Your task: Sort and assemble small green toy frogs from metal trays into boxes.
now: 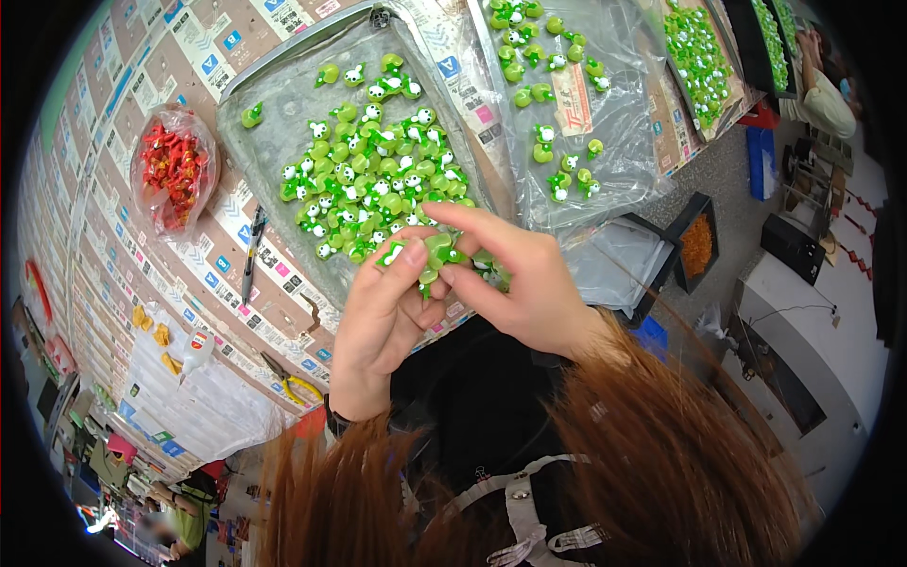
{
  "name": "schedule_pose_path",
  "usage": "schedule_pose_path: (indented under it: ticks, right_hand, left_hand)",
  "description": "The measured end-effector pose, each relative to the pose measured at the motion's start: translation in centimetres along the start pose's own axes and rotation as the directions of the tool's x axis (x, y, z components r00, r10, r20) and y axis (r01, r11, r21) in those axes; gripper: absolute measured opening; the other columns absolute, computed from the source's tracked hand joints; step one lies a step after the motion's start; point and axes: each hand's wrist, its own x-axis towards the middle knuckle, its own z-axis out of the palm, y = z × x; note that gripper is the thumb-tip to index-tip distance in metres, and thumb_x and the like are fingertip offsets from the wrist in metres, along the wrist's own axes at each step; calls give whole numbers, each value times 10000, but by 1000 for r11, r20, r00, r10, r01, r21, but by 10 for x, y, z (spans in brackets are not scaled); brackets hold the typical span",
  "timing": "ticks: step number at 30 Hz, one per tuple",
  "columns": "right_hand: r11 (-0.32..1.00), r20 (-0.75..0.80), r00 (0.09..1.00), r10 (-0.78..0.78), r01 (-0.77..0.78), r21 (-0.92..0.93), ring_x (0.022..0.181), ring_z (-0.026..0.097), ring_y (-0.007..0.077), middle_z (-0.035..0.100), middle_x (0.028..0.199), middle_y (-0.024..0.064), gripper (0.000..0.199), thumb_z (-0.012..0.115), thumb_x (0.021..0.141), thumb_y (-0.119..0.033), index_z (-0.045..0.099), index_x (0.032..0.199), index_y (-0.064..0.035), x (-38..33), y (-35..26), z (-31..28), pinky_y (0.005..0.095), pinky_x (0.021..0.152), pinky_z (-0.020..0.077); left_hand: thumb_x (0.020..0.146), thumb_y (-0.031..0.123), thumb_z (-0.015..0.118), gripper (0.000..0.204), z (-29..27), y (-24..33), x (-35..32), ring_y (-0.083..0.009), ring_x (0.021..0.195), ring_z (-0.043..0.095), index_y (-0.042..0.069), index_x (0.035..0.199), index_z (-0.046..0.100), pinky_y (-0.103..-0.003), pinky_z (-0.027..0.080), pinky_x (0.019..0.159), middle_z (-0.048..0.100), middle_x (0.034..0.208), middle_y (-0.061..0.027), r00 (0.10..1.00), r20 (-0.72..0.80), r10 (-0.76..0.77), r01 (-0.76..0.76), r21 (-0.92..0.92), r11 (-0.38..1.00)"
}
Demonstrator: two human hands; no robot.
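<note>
My left hand (383,307) is closed around several small green panda figurines (440,249), its thumb pressing on one of them. From the right, my right hand (515,269) reaches in, with thumb and forefinger at the same figurines. Both hands are over the near edge of a grey metal tray (248,175) lined with plastic. A heap of translucent green figurines with white panda heads (364,180) lies in that tray. To its right, a second plastic-lined tray (619,123) holds scattered figurines of the same kind.
On the left lie a plastic bag of red figures (173,172), a black pen-shaped tool (254,253), yellow-handled pliers (291,380) and a small white bottle (197,351). A board of figurines (697,61) stands at far right. Other people work at both sides. Long hair hangs near my forearms.
</note>
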Motion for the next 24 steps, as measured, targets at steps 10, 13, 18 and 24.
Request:
schedule_pose_path:
  ticks: [10,13,18,24]
  right_hand:
    - [985,-7,998,56,-54,163,660,557,197,530,694,73,273,563,710,-83,509,977,-61,-6,1,-2,264,584,420]
    - [976,55,995,89,-98,197,684,530,137,528,736,56,296,566,715,-48,497,1003,-34,-6,-2,-6,236,633,408]
    - [935,77,992,97,-118,334,637,538,127,533,710,39,319,564,705,-43,465,1008,-45,-7,-3,-6,234,578,416]
    - [448,295,873,389,-459,767,608,464,82,479,839,47,336,517,728,-6,388,1036,-45,-7,-2,-19,191,363,350]
  left_hand:
    - [843,268,441,279,3,2,-6,-58,602,448,42,1006,460,-161,335,407,502,762,-8,995,46,-91,94,-48,994]
    - [845,273,435,284,-1,2,-6,-58,599,448,39,1003,461,-156,327,398,497,763,-9,991,86,-101,108,-74,991]
    - [850,297,419,311,-3,-1,-6,-60,608,447,27,998,459,-147,315,392,488,779,-20,990,71,-119,127,-128,984]
    - [843,315,417,337,-11,-5,-2,-80,675,441,4,961,473,-154,318,396,474,825,-48,967,226,-117,176,-258,950]
